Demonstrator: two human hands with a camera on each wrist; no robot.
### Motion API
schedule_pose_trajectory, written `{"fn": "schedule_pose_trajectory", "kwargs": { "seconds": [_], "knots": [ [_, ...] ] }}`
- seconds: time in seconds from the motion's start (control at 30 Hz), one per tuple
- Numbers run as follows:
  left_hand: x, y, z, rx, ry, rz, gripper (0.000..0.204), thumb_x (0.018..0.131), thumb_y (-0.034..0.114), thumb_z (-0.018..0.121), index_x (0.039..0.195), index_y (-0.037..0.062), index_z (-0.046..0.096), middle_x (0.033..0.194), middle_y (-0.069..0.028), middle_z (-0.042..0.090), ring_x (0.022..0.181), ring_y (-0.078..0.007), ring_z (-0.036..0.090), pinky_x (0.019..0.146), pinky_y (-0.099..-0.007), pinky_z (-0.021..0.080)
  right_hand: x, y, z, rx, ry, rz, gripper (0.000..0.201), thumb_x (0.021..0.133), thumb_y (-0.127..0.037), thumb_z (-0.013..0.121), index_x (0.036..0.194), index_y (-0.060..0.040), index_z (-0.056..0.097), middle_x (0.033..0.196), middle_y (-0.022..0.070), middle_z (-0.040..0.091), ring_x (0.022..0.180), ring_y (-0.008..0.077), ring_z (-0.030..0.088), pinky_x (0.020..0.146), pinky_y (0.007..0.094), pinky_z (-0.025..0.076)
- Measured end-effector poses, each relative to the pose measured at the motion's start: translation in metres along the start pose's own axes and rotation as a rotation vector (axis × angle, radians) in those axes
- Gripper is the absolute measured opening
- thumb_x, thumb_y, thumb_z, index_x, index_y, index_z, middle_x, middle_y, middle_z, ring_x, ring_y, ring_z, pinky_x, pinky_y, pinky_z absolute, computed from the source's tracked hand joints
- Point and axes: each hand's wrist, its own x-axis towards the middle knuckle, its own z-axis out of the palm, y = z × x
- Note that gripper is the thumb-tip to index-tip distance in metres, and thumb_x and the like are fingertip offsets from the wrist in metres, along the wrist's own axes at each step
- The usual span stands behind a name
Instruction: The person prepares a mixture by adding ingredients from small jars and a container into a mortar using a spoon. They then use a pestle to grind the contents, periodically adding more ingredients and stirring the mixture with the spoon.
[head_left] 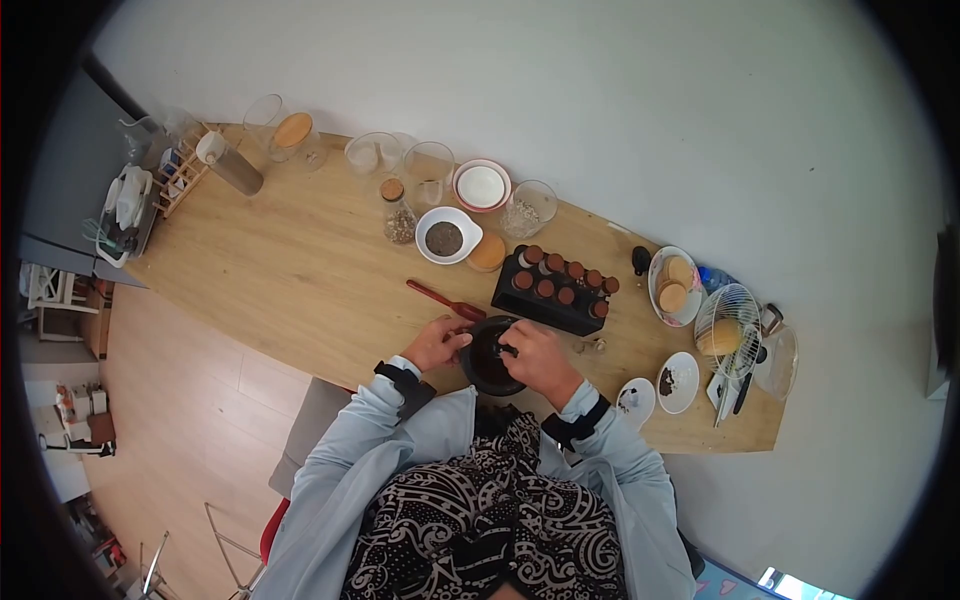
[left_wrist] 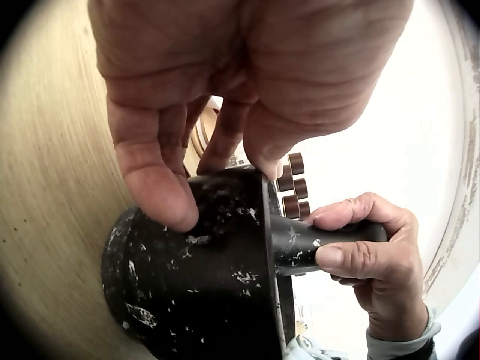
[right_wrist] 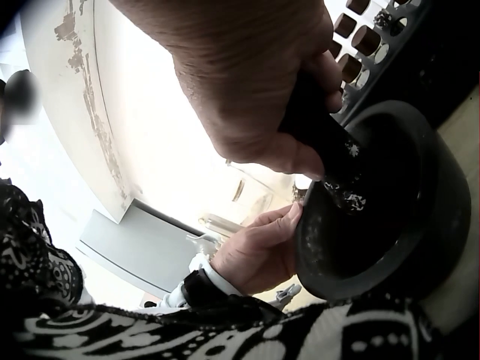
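Note:
A black mortar (left_wrist: 202,277) with whitish scuffs stands at the table's front edge, close to the person's body. My left hand (head_left: 437,343) pinches its rim, thumb on the rim and fingers against the outer wall in the left wrist view. In my right hand (head_left: 541,360) is a black pestle (left_wrist: 294,244), gripped round its handle. The pestle's lower end goes down into the mortar's bowl (right_wrist: 360,247), which is dark inside. Beside the mortar, just past the left hand, lies a red-brown spatula (head_left: 447,299).
Behind the mortar stands a black rack (head_left: 547,306) of cork-topped tubes. Two white dishes (head_left: 679,383) sit to the right, near a wire whisk (head_left: 728,320). A white bowl of dark grains (head_left: 443,238), glass jars (head_left: 429,170) and a bottle (head_left: 230,165) line the back.

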Motion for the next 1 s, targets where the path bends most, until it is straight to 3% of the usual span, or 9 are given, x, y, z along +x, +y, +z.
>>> {"fn": "schedule_pose_trajectory", "kwargs": {
  "seconds": [0.2, 0.33, 0.43, 0.5, 0.6, 0.7, 0.83, 1.0],
  "knots": [
    [0.005, -0.001, -0.006, 0.007, -0.034, -0.049, 0.037, 0.091, 0.018, 0.061, 0.123, 0.0004, 0.056, 0.073, -0.0070, 0.061, 0.056, -0.0122, 0.058, 0.050, -0.0258, 0.048, -0.006, 0.005, 0.000, 0.029, -0.223, 0.007, 0.023, 0.065, -0.012, 0.072, 0.087, -0.0070, 0.065, 0.091, 0.0102, 0.062, 0.080, 0.0318, 0.063, 0.073, 0.0419, 0.050],
    [0.012, 0.015, -0.001, 0.056, 0.017, -0.057, 0.033, 0.090, 0.017, 0.063, 0.117, -0.0002, 0.060, 0.074, -0.0057, 0.063, 0.057, -0.0119, 0.058, 0.051, -0.0254, 0.047, -0.006, 0.009, -0.010, 0.026, -0.249, 0.110, 0.024, 0.065, -0.012, 0.072, 0.086, -0.0067, 0.065, 0.089, 0.0108, 0.062, 0.079, 0.0320, 0.063, 0.072, 0.0423, 0.050],
    [0.025, 0.018, 0.005, 0.029, 0.045, 0.078, 0.026, 0.090, 0.015, 0.063, 0.111, -0.0009, 0.063, 0.077, -0.0038, 0.064, 0.062, -0.0091, 0.057, 0.054, -0.0234, 0.047, -0.004, 0.009, -0.014, -0.016, -0.220, 0.164, 0.020, 0.065, -0.011, 0.070, 0.084, -0.0060, 0.064, 0.086, 0.0107, 0.061, 0.082, 0.0328, 0.062, 0.073, 0.0432, 0.050],
    [0.038, 0.014, 0.008, -0.365, 0.107, 0.015, 0.020, 0.089, 0.012, 0.064, 0.103, -0.0004, 0.066, 0.082, -0.0039, 0.066, 0.067, -0.0088, 0.059, 0.062, -0.0233, 0.049, -0.003, 0.008, -0.013, 0.001, -0.091, 0.151, 0.020, 0.066, -0.011, 0.070, 0.084, -0.0060, 0.064, 0.087, 0.0108, 0.061, 0.081, 0.0331, 0.063, 0.072, 0.0434, 0.050],
    [0.049, 0.011, 0.020, -0.193, 0.135, 0.136, 0.019, 0.085, 0.006, 0.065, 0.103, -0.0001, 0.066, 0.085, -0.0040, 0.067, 0.074, -0.0095, 0.060, 0.068, -0.0240, 0.050, 0.001, 0.003, -0.008, 0.032, -0.018, 0.128, 0.019, 0.067, -0.010, 0.069, 0.084, -0.0060, 0.064, 0.086, 0.0109, 0.061, 0.081, 0.0329, 0.063, 0.072, 0.0434, 0.050],
    [0.058, 0.007, 0.020, 0.056, 0.118, 0.041, 0.020, 0.081, 0.000, 0.066, 0.101, -0.0002, 0.067, 0.086, -0.0037, 0.067, 0.079, -0.0100, 0.061, 0.073, -0.0244, 0.050, 0.002, -0.002, 0.001, 0.052, -0.055, 0.130, 0.019, 0.067, -0.011, 0.069, 0.084, -0.0062, 0.064, 0.086, 0.0112, 0.061, 0.081, 0.0326, 0.063, 0.072, 0.0437, 0.050],
    [0.061, 0.008, 0.021, -0.002, 0.105, 0.013, 0.020, 0.079, -0.004, 0.066, 0.098, -0.0007, 0.067, 0.086, -0.0038, 0.067, 0.078, -0.0099, 0.061, 0.072, -0.0242, 0.050, -0.003, 0.002, 0.006, 0.032, -0.069, 0.064, 0.021, 0.066, -0.013, 0.073, 0.084, -0.0072, 0.065, 0.087, 0.0094, 0.062, 0.077, 0.0314, 0.064, 0.069, 0.0426, 0.051],
    [0.060, 0.005, 0.021, -0.064, 0.136, 0.022, 0.014, 0.077, 0.000, 0.070, 0.092, 0.0009, 0.070, 0.076, -0.0029, 0.065, 0.069, -0.0098, 0.058, 0.065, -0.0255, 0.048, -0.006, 0.010, -0.008, 0.094, -0.284, 0.095, 0.022, 0.064, -0.011, 0.069, 0.085, -0.0060, 0.064, 0.085, 0.0118, 0.062, 0.079, 0.0337, 0.063, 0.072, 0.0439, 0.050]
  ]
}}
